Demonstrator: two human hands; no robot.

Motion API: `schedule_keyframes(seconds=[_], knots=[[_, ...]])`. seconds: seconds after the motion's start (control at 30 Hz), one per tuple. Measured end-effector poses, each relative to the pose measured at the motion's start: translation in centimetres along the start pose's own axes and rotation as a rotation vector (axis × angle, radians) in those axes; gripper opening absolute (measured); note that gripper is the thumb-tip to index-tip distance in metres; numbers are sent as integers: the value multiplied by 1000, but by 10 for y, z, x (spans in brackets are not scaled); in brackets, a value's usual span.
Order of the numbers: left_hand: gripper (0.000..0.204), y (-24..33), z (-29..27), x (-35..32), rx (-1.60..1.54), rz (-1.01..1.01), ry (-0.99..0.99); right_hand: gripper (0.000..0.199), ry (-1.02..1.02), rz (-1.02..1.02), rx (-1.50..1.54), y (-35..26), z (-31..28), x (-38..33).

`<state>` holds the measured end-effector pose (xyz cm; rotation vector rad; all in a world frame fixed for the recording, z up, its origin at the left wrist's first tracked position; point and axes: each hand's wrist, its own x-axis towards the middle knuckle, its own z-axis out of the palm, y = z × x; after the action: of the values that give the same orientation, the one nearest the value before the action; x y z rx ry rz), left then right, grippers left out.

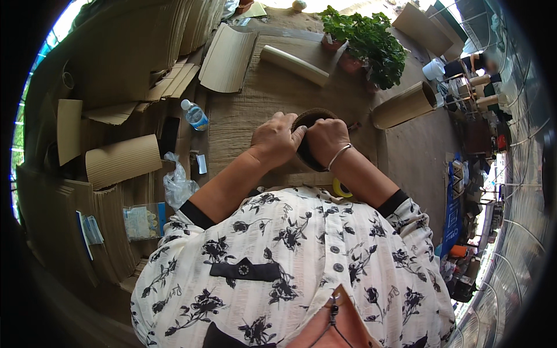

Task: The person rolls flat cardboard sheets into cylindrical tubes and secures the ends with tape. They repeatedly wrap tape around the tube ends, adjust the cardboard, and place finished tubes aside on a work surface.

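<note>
The left hand (275,138) is closed around the left rim of a brown cardboard ring (306,152); the right hand (328,139) curls tightly at its right side. The ring is above the bench (238,116), whose surface stretches forward to a curled sheet (295,65), its right edge nearby.

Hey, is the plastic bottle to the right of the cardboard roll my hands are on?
No, the bottle lies to the left of the cardboard roll, beyond your left hand.
</note>
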<state>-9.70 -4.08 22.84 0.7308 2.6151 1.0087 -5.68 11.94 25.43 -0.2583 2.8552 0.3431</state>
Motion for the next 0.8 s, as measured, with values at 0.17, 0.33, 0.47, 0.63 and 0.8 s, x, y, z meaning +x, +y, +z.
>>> schedule_keyframes(seconds=[0.17, 0.33, 0.47, 0.63, 0.8], knots=[[62, -6, 0, 5, 10, 10, -43, 20, 44, -20, 47, 14, -15, -2], [60, -26, -8, 5, -47, 122, -6, 30, 549, 264, 559, 51, -29, -55], [46, -19, -20, 19, -39, 177, -28, 42, 242, 421, 946, 58, 34, -87], [37, -14, -25, 21, 11, 230, -32, 42, 56, 378, 1530, 24, 36, -89], [38, -12, -43, -3, 142, 183, -81, 43, 325, 277, 1073, 31, 50, -61]])
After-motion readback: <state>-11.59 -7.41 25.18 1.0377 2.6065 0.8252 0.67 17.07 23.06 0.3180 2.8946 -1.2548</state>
